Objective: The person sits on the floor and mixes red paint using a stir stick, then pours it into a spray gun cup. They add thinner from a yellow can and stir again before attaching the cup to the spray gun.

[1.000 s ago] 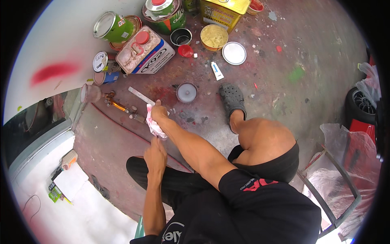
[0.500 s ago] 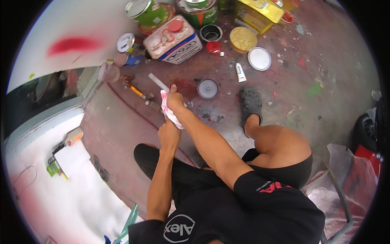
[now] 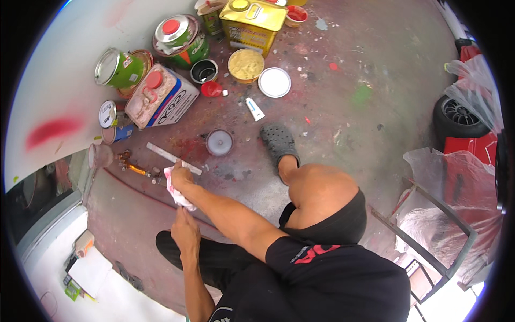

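We note our right hand (image 3: 181,176) has stayed closed on the flat stick (image 3: 173,158) and the stained rag (image 3: 177,190) while our left hand (image 3: 185,231), just below, still pinches the rag's lower end, so wiping appears ongoing above the floor (image 3: 343,107).

Two hands, left (image 3: 185,231) and right (image 3: 182,176), share one rag (image 3: 176,189) and one stick (image 3: 173,158). Two green cans (image 3: 119,68) (image 3: 182,38), two rectangular tins (image 3: 161,97) (image 3: 252,24), one white lid (image 3: 274,82), one tube (image 3: 255,109), one shoe (image 3: 279,142).
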A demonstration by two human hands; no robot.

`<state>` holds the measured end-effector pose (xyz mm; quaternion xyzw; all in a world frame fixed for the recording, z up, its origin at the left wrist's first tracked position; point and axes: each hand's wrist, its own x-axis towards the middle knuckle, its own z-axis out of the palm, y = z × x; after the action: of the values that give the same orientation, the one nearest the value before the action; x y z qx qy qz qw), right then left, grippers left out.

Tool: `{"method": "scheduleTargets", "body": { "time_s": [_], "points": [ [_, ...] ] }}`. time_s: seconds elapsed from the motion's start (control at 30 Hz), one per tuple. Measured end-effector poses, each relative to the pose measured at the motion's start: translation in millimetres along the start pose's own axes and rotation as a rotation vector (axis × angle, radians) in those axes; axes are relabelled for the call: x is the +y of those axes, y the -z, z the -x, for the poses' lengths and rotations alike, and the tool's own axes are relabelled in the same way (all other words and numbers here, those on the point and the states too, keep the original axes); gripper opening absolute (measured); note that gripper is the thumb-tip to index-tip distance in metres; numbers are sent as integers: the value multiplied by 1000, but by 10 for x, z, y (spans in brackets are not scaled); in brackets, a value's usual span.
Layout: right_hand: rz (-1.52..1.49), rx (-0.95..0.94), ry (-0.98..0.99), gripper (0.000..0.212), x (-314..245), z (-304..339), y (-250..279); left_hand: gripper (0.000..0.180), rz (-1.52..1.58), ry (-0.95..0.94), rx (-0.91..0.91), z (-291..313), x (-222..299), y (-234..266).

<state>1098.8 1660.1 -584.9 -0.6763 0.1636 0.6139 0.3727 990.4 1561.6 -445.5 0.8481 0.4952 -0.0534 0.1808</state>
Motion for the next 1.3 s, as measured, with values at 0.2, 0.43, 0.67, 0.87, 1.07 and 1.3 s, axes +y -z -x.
{"method": "scheduleTargets", "body": {
  "time_s": [0.2,0.43,0.67,0.87,1.07,1.3],
  "points": [
    [-107,29,-18,97,-196,-129,233,28,221,242,-25,708,264,546],
    [77,135,255,98,114,-633,-149,32,51,139,-50,-504,210,-129],
    [-160,-148,-135,96,-270,240,-27,22,-204,36,-109,-58,-105,-51],
    [271,170,283,89,-6,-672,91,29,47,52,-51,453,390,377],
    [-134,-102,49,94,-513,-195,302,39,665,460,185,494,-59,267],
    [135,-94,47,98,-211,229,-104,24,-57,102,-59,-247,-364,-526]
  ]
}}
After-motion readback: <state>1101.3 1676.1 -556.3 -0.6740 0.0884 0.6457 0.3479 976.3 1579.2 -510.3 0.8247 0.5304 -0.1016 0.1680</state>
